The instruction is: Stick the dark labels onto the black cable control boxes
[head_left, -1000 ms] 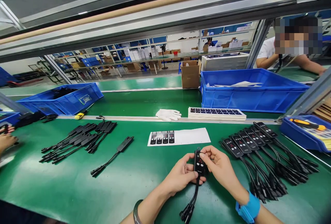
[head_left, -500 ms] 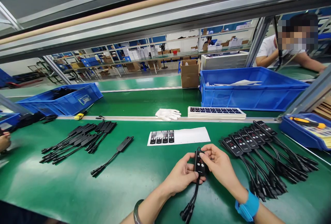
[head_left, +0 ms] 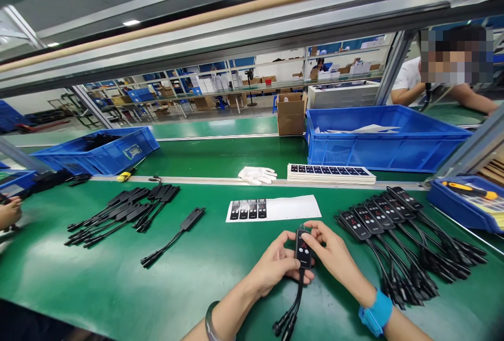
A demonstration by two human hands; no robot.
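Note:
Between my hands is a black cable controller (head_left: 303, 251) with a label face of white buttons and red marks, its cables hanging toward me. My left hand (head_left: 277, 263) is closed on its left side and lower end, thumb on the face. On the upper right of the face lies the thumb of my right hand (head_left: 328, 246), with its fingers curled round the top edge. Just beyond lies a white label sheet (head_left: 293, 208) with several black labels at its left end. To the right, several labelled controllers (head_left: 368, 220) lie in a row; one plain controller (head_left: 192, 219) lies left.
More plain controllers (head_left: 128, 205) lie at the left. A white glove (head_left: 258, 175) and a stack of label sheets (head_left: 331, 174) lie at the back ledge. Blue bins (head_left: 386, 149) stand behind and at both sides. Another person's hand (head_left: 11, 212) shows at the left edge.
The view has shifted slightly. Both hands stay on the controller, its face now turned a little more toward me. The other person's hand at the left edge has come further into view.

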